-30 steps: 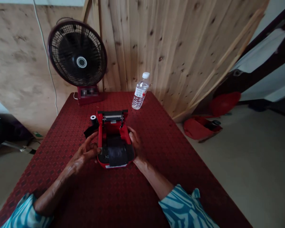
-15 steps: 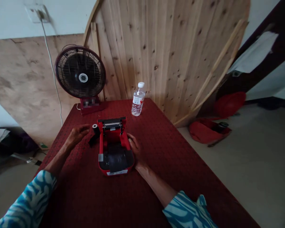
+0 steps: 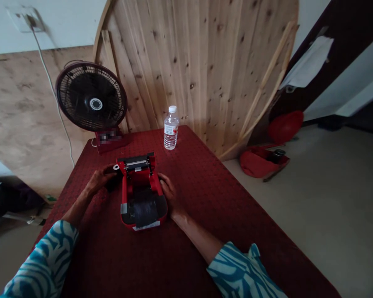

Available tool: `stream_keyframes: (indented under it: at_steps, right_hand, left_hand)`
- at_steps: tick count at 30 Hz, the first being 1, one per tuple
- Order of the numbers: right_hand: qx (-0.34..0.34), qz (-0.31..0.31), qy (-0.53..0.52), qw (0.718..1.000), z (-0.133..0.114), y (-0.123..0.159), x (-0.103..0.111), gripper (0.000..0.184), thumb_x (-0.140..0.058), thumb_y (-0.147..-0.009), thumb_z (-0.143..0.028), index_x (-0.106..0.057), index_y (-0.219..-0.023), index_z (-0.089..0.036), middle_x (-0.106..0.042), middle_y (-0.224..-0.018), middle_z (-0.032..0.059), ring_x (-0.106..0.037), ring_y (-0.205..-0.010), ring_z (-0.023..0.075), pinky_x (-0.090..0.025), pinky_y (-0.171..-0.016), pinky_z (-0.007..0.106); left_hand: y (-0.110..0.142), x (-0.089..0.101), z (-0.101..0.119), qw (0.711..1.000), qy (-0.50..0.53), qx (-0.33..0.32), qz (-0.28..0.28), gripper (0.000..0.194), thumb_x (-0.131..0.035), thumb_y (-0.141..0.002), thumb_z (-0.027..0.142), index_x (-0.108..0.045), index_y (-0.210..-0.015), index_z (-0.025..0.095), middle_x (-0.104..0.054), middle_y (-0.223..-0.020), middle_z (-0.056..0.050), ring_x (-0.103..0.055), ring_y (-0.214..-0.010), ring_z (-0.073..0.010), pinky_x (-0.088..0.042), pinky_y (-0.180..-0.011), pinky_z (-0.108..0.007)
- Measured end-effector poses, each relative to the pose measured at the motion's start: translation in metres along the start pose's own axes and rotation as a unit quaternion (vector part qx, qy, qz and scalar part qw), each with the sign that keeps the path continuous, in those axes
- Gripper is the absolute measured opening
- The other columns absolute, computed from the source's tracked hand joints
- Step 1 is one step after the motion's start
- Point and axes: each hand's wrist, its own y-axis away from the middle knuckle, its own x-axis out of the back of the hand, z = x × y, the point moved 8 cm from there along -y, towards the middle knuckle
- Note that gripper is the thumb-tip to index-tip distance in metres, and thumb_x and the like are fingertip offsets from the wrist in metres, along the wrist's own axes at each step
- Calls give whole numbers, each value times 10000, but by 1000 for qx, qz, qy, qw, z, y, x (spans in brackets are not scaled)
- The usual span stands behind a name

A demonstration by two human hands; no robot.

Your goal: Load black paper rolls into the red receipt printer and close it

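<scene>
A red and black label printer (image 3: pixel 143 207) stands on the table with its lid raised and black film lying over its front. Along its right side rests my right hand (image 3: pixel 170 192), fingers closed against the casing. At the printer's left, my left hand (image 3: pixel 100 179) has its fingers closed on a black ribbon roll (image 3: pixel 112 182). The roll's white core end (image 3: pixel 116 167) shows beside the printer's raised lid. My fingers partly hide the roll.
A clear water bottle (image 3: pixel 170 128) stands behind the printer on the red-covered table (image 3: pixel 205 194). An electric fan (image 3: pixel 91 97) occupies the back left corner. Wooden boards (image 3: pixel 199 66) lean behind the table. A red container (image 3: pixel 261 161) sits on the floor at the right.
My left hand has moved right and closed on the ribbon roll, which has tilted. My right hand stays at the printer's side. The whole view has shifted, so things appear farther left.
</scene>
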Motion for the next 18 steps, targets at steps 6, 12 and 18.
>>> stream_keyframes:
  at_steps: [6,12,18]
  right_hand:
    - [-4,3,0,1000,2,-1,0,339,-594,-815,-474,-697,-1078,-288,-700,-1183,19,-607,-1154,226,-434,-1042,400]
    - [5,2,7,1000,-1,-1,-1,330,-576,-827,-455,-690,-1084,-282,-692,-1176,19,-598,-1158,216,-423,-1053,396]
    - [27,-4,16,999,-5,0,-2,312,-558,-840,-423,-691,-1084,-282,-707,-1152,8,-611,-1128,205,-435,-1038,380]
  left_hand:
    - [51,-5,76,991,-84,-107,-15,274,-620,-811,483,-725,-877,238,-733,-908,-63,-655,-862,-251,-498,-798,-351]
    - [73,-65,145,917,-300,-222,-141,253,-493,-905,250,-740,-957,227,-736,-983,-102,-651,-954,-279,-488,-876,-394]
    - [78,-75,139,886,-403,-164,-162,275,-481,-884,159,-733,-967,232,-726,-946,-123,-639,-979,-311,-508,-780,-382]
